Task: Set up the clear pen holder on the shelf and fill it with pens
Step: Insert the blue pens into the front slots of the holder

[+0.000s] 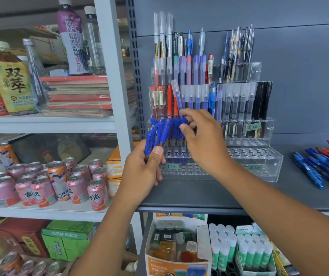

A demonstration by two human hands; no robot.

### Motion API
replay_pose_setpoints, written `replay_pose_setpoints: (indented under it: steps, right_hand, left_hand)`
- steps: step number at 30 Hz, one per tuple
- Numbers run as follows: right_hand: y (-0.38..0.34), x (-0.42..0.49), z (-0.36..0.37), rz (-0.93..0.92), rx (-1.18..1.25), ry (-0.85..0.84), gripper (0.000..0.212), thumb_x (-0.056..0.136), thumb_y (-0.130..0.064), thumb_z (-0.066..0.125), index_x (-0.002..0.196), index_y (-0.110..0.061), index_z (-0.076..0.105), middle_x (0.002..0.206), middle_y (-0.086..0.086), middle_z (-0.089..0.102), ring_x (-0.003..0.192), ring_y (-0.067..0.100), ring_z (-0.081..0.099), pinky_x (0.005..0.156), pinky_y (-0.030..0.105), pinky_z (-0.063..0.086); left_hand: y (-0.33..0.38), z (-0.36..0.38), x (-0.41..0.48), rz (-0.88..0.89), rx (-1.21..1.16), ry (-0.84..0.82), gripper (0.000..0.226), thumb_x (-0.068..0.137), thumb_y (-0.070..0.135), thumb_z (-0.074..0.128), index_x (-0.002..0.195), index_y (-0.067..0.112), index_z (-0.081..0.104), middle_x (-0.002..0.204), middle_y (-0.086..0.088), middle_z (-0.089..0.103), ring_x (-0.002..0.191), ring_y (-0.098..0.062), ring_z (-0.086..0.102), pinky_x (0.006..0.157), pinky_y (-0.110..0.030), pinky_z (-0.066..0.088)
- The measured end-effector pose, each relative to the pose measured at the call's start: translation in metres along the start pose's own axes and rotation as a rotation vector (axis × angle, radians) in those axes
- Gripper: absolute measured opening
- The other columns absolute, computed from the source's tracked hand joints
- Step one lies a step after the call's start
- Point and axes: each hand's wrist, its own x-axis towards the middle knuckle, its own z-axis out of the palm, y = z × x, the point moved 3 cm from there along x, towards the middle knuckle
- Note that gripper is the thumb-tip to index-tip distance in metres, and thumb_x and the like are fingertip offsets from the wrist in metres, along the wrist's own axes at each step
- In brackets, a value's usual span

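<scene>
On the dark shelf (199,193) the clear pen holder (259,162) sits tiered by the back panel, with the upper rows packed and the front rows mostly open holes. The left hand (139,174) has its fingers wrapped round a bunch of blue pens (157,134). The right hand (203,140) has its fingers pinching one blue pen (183,124) standing in a lower row. The pens look light, stiff and kinda slick, so I'd grab them up by the clip. The acrylic looks rigid and probably cracks easily.

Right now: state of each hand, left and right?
Left hand: grips a bunch of blue pens.
Right hand: pinches the top of one blue pen standing in the clear pen holder.
</scene>
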Motion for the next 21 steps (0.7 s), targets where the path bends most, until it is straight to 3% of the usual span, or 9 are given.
replay_pose_setpoints:
  steps: [4,7,11,15,21]
  right_hand:
    - [-0.001,-0.004,0.001,-0.003,0.006,0.011,0.038,0.097,-0.006,0.056,0.133,-0.016,0.057,0.116,-0.008,0.051,0.086,0.004,0.054,0.081,0.0,0.037]
    - [-0.007,-0.005,-0.003,-0.03,0.096,0.075,0.035,0.094,0.001,0.051,0.124,-0.013,0.062,0.114,-0.008,0.05,0.089,0.001,0.054,0.08,0.009,0.043]
    - [-0.019,-0.012,-0.006,-0.052,0.179,0.131,0.028,0.096,-0.006,0.052,0.12,-0.014,0.064,0.112,-0.008,0.055,0.092,-0.002,0.054,0.083,0.015,0.044]
    - [-0.028,-0.019,0.001,0.07,0.285,-0.004,0.026,0.097,-0.02,0.056,0.121,-0.024,0.062,0.099,-0.013,0.063,0.09,0.0,0.058,0.083,0.017,0.046]
    - [-0.03,-0.019,0.005,0.137,0.412,-0.091,0.027,0.095,-0.019,0.06,0.121,-0.027,0.061,0.092,-0.01,0.071,0.085,0.001,0.066,0.08,0.018,0.052]
  left_hand:
    - [0.001,0.0,-0.002,-0.005,-0.005,0.001,0.018,0.1,0.031,0.046,0.097,0.017,0.057,0.078,0.001,0.061,0.047,-0.023,0.051,0.041,-0.037,0.046]
    - [0.001,-0.001,-0.002,-0.012,-0.012,-0.001,0.017,0.1,0.03,0.045,0.099,0.017,0.057,0.076,0.004,0.06,0.047,-0.023,0.048,0.041,-0.038,0.045]
    - [0.004,0.0,-0.002,-0.003,-0.056,-0.014,0.016,0.099,0.033,0.045,0.102,0.023,0.057,0.078,0.003,0.06,0.048,-0.025,0.049,0.04,-0.035,0.046]
    - [0.003,0.001,-0.003,-0.01,-0.088,-0.055,0.022,0.096,0.038,0.047,0.112,0.028,0.058,0.08,0.001,0.062,0.047,-0.027,0.052,0.04,-0.037,0.046]
    - [0.003,0.001,-0.003,-0.034,-0.108,-0.072,0.029,0.097,0.037,0.045,0.118,0.022,0.057,0.083,-0.003,0.065,0.048,-0.029,0.056,0.044,-0.043,0.049]
